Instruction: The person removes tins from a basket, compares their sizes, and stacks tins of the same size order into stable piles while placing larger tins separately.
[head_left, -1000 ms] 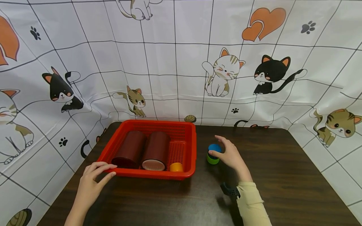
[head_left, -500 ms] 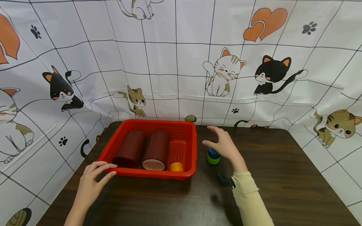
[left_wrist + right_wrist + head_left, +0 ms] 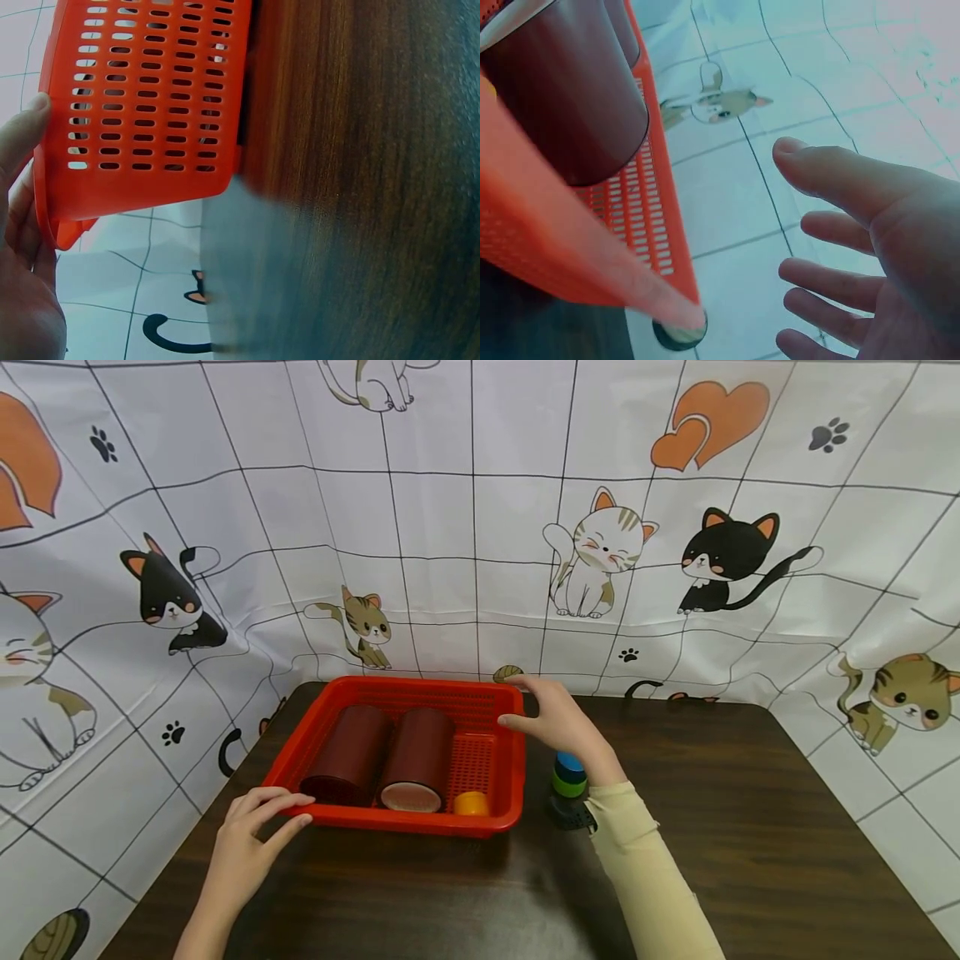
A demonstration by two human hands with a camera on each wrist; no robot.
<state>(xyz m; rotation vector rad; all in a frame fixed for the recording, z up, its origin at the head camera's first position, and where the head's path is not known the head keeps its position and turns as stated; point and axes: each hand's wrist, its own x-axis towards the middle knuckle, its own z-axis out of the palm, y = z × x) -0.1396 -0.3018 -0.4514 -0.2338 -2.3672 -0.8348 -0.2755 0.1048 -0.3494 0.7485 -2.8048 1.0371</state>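
In the head view my left hand (image 3: 243, 843) holds the front-left rim of a red plastic basket (image 3: 405, 821). The left wrist view shows the thumb (image 3: 30, 124) on the outside of that rim, fingers behind it. My right hand (image 3: 561, 720) is over the basket's back-right corner, thumb and fingers spread and holding nothing. Inside the basket lie two dark brown cylinders (image 3: 351, 752), side by side, and a small orange cup-like piece (image 3: 472, 803) in the front-right corner. A small stack, blue over green (image 3: 569, 787), stands right of the basket, partly covered by my right wrist.
The basket stands on a dark wooden table (image 3: 720, 810), toward its back left. White sheeting (image 3: 465, 543) printed with cats and grid lines rises behind and at both sides. A black strap (image 3: 573, 814) hangs at my right wrist.
My right hand has moved left from the blue and green stack to the basket's back-right corner, still holding nothing. My left hand has stayed on the rim.
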